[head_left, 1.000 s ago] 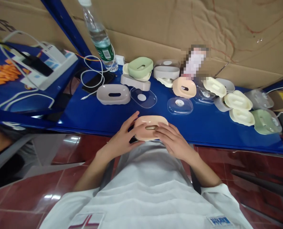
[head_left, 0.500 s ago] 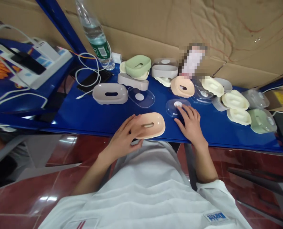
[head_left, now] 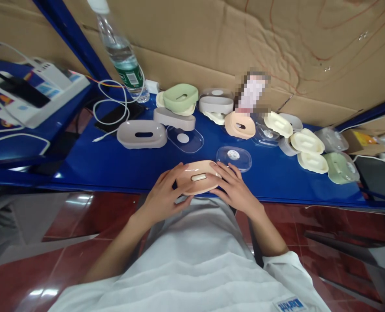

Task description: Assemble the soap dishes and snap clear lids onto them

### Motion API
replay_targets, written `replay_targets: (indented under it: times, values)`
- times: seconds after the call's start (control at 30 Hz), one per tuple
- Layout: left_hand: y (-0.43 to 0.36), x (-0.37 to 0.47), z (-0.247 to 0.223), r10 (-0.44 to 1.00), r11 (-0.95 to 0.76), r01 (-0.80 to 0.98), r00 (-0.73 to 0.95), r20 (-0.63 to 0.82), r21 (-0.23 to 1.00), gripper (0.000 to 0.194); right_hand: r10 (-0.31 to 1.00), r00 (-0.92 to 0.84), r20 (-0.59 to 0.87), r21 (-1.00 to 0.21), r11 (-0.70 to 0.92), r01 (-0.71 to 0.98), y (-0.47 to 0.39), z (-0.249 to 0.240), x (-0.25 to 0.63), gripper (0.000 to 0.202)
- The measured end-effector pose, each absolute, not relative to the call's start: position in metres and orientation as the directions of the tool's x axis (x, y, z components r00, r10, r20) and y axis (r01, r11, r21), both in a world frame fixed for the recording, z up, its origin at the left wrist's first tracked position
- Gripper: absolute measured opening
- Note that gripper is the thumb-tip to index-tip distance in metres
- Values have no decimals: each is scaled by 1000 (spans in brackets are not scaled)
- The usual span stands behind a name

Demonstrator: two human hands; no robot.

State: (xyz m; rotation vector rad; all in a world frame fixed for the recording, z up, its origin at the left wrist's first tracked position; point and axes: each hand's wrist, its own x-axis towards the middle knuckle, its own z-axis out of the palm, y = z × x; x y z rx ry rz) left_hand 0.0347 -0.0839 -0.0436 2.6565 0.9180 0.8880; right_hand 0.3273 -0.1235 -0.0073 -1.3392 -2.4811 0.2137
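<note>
A peach oval soap dish (head_left: 198, 169) with a slot in its middle is between my hands at the table's front edge. Something pale shows through the slot. My left hand (head_left: 166, 193) grips the dish's left end, fingers over the rim and thumb low at the front. At the right end, my right hand (head_left: 236, 188) holds it with fingers over the rim and thumb below. Just beyond my right fingers lies a clear oval lid (head_left: 242, 157) with a white round sticker. Another clear lid (head_left: 192, 144) lies farther left.
A grey dish (head_left: 156, 141) stands at the left, near a green one (head_left: 181, 93). Another peach dish (head_left: 241, 125) sits at the back. Cream trays (head_left: 307, 141) and a green dish (head_left: 337, 167) crowd the right. A water bottle (head_left: 124, 60) and white cable (head_left: 96, 108) are back left.
My right hand has left the clear lid, moved left and taken the right end of the peach soap dish. My left hand stays on the dish. The view has shifted slightly.
</note>
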Motion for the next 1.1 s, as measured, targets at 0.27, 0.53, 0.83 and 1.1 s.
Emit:
replay_targets:
  times: [0.27, 0.53, 0.83, 1.1]
  values:
    - [-86, 33, -35, 742, -658, 515, 566, 359, 549, 47, 957, -119, 265, -283, 195, 939, -113, -16, 387, 62]
    - [-82, 32, -37, 862, -434, 454, 462, 211, 778, 84, 886, -286, 364, -463, 439, 770, -128, -3, 348, 56]
    - [-80, 30, -42, 870, -400, 433, 456, 186, 808, 91, 830, -466, 306, -310, 550, 776, -126, -9, 304, 52]
    - [-80, 32, -42, 854, -449, 474, 478, 207, 758, 85, 813, -477, 335, -384, 580, 718, -122, -5, 311, 57]
